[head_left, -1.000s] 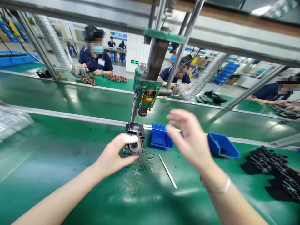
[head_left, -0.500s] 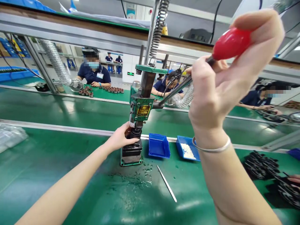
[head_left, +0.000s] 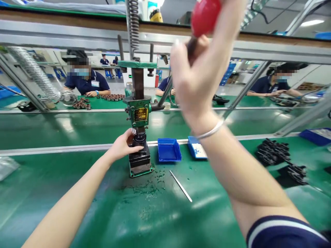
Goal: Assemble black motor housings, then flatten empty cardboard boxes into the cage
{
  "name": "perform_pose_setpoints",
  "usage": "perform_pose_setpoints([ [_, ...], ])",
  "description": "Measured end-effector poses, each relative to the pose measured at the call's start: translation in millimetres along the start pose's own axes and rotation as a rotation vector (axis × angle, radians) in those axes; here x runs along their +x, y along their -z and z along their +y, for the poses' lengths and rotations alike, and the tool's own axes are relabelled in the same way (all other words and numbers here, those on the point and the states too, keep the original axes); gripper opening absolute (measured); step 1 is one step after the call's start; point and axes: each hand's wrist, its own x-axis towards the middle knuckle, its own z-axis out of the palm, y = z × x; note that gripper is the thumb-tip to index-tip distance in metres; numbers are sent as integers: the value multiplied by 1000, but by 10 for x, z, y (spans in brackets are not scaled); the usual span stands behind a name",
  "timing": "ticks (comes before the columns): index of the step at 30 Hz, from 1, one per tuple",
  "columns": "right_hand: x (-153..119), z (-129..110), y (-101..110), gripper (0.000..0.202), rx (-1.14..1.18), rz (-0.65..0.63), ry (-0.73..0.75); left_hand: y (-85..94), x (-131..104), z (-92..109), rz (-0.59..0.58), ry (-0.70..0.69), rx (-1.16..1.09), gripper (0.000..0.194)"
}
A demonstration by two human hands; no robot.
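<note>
A green hand press with a tall spring stands on the green bench. My right hand, slightly blurred, is closed round the red-knobbed lever, high up at the right of the press. Down at the press base, my left hand grips the black fixture; its thumb lies across the front and its fingers go behind. Whether a small part sits under the ram is hidden. A thin white stick lies on the bench, right of some wet drops.
Beside the press are a dark blue tray and a lighter blue tray holding white bits. Black parts are heaped at the right. A clear plastic bag lies at left. Co-workers sit beyond the bench, near copper-coloured parts.
My right hand has swung the lever upward, so it stands steeper. My left hand keeps its place at the press base. The view has turned somewhat to the right.
</note>
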Motion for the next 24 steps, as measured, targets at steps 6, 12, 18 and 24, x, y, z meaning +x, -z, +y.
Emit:
perform_pose_setpoints([
  [6,-35,33,-146,54,60,202,73,26,15,-52,-41,30,-37,73],
  [12,-211,-123,103,44,67,173,-5,49,-46,52,-11,19,-23,66],
  [18,-1479,-35,408,39,268,-252,-214,-467,-1168,-99,124,-316,241,42],
  [24,-2904,-636,402,58,575,-937,-654,-1065,-1740,-331,0,-93,131,43],
])
